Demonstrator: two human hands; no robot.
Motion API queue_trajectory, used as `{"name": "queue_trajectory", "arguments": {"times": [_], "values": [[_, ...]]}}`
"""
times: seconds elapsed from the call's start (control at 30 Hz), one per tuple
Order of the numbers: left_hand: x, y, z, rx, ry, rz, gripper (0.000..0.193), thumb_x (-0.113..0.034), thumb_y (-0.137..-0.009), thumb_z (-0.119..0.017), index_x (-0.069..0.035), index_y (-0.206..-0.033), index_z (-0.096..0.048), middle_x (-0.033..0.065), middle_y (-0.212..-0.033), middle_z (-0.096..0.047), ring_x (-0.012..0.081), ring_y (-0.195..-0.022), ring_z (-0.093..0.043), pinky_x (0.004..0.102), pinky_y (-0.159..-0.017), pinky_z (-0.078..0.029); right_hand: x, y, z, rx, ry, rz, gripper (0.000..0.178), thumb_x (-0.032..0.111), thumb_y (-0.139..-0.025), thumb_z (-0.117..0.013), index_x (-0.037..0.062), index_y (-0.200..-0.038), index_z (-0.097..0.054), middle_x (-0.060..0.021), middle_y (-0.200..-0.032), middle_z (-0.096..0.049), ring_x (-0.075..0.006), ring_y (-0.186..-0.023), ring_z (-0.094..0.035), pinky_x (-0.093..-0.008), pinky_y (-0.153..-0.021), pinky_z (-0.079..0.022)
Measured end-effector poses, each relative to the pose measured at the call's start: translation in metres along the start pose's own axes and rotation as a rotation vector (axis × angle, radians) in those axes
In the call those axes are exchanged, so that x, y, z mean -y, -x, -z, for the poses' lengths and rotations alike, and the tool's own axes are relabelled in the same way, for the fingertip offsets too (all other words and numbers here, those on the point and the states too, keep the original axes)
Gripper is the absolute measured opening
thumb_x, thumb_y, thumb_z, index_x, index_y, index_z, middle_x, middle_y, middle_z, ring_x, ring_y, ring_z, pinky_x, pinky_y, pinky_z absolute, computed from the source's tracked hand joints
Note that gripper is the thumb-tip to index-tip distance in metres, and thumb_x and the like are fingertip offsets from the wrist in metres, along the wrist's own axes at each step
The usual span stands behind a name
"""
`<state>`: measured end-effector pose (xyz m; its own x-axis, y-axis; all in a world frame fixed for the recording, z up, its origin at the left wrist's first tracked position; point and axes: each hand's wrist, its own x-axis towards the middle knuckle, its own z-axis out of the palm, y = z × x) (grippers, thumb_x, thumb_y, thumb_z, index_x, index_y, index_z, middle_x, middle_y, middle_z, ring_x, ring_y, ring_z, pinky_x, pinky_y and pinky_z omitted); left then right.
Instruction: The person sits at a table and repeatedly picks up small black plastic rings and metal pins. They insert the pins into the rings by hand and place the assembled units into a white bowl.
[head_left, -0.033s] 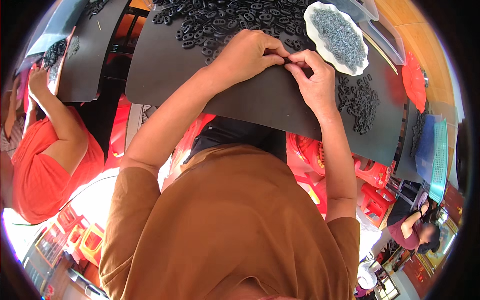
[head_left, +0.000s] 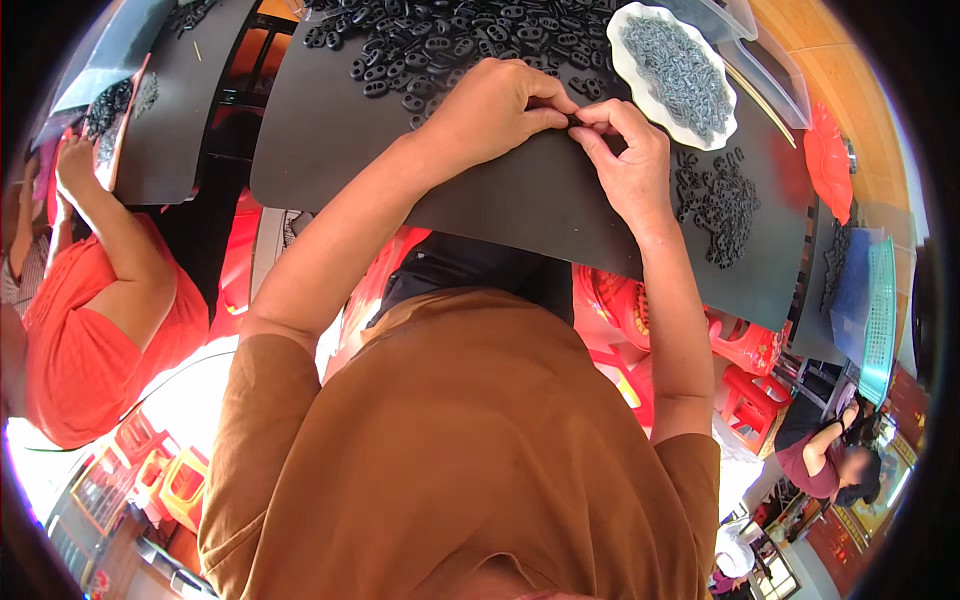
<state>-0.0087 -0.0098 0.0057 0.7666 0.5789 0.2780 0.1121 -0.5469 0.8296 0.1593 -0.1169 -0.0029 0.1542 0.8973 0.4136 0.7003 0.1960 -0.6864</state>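
Over the table, the fingertips of my left hand [head_left: 490, 110] and my right hand [head_left: 632, 165] meet. Between them they pinch a small black plastic cord-lock piece [head_left: 574, 121], mostly covered by the fingers. Beyond my left hand spreads a wide heap of black oval two-hole cord-lock pieces [head_left: 440, 45]. A white scalloped dish [head_left: 620, 62], filled with small grey springs [head_left: 680, 75], stands just past my right hand. Right of my right wrist lies a pile of smaller black pieces [head_left: 722, 205].
The dark table [head_left: 500, 215] has its near edge close to my body. Clear plastic bins [head_left: 775, 80] and a red dish [head_left: 828, 160] are at the right, with a turquoise basket [head_left: 880, 320] beyond. At the left, a person in red [head_left: 110, 320] sits by another table [head_left: 175, 130].
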Motion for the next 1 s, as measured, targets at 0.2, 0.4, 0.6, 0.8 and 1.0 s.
{"name": "queue_trajectory", "arguments": {"times": [0.2,0.4,0.6,0.8,1.0], "values": [[-0.001,0.0,0.003,0.008,0.002,0.035,0.015,-0.01,-0.081,-0.074,-0.004,-0.095,-0.075,0.0095,-0.082,-0.07,0.0169,-0.075,-0.069,0.0286,-0.07,-0.054,0.002,0.001,-0.001,-0.01,0.04,0.052,0.021,-0.001,-0.075,-0.076,0.0063,-0.092,-0.066,-0.0063,-0.08,-0.066,-0.0194,-0.071,-0.065,-0.0309,-0.064,-0.053],[-0.005,0.0,0.005,0.034,0.015,0.099,0.014,-0.01,-0.081,-0.074,-0.003,-0.092,-0.075,0.0084,-0.081,-0.072,0.0152,-0.073,-0.069,0.0275,-0.071,-0.055,0.008,0.002,-0.001,-0.007,0.091,0.048,0.027,-0.001,-0.075,-0.075,0.007,-0.097,-0.064,-0.007,-0.082,-0.066,-0.0209,-0.075,-0.066,-0.0325,-0.066,-0.054],[-0.001,-0.001,0.003,0.024,0.035,0.11,0.013,-0.011,-0.082,-0.073,-0.003,-0.092,-0.075,0.0074,-0.08,-0.073,0.0143,-0.073,-0.069,0.0272,-0.071,-0.054,0.008,0.0,-0.002,-0.009,0.023,-0.004,0.026,-0.002,-0.076,-0.075,0.006,-0.098,-0.062,-0.0081,-0.084,-0.064,-0.0214,-0.075,-0.067,-0.0323,-0.069,-0.054],[0.0,-0.001,0.001,0.0,0.029,0.071,0.011,-0.009,-0.082,-0.073,-0.003,-0.091,-0.074,0.0078,-0.08,-0.072,0.0149,-0.073,-0.069,0.0272,-0.07,-0.054,0.008,0.0,-0.001,-0.002,0.141,0.047,0.026,-0.002,-0.075,-0.074,0.0059,-0.096,-0.061,-0.0079,-0.08,-0.064,-0.0241,-0.076,-0.065,-0.0349,-0.067,-0.053],[0.0,-0.001,0.0,-0.015,-0.032,-0.026,0.012,-0.009,-0.081,-0.074,-0.003,-0.091,-0.074,0.008,-0.082,-0.071,0.016,-0.074,-0.069,0.028,-0.07,-0.054,0.013,-0.004,0.004,0.013,0.277,0.179,0.025,-0.001,-0.074,-0.074,0.0059,-0.094,-0.061,-0.0078,-0.077,-0.062,-0.027,-0.076,-0.062,-0.0373,-0.066,-0.052]]}}
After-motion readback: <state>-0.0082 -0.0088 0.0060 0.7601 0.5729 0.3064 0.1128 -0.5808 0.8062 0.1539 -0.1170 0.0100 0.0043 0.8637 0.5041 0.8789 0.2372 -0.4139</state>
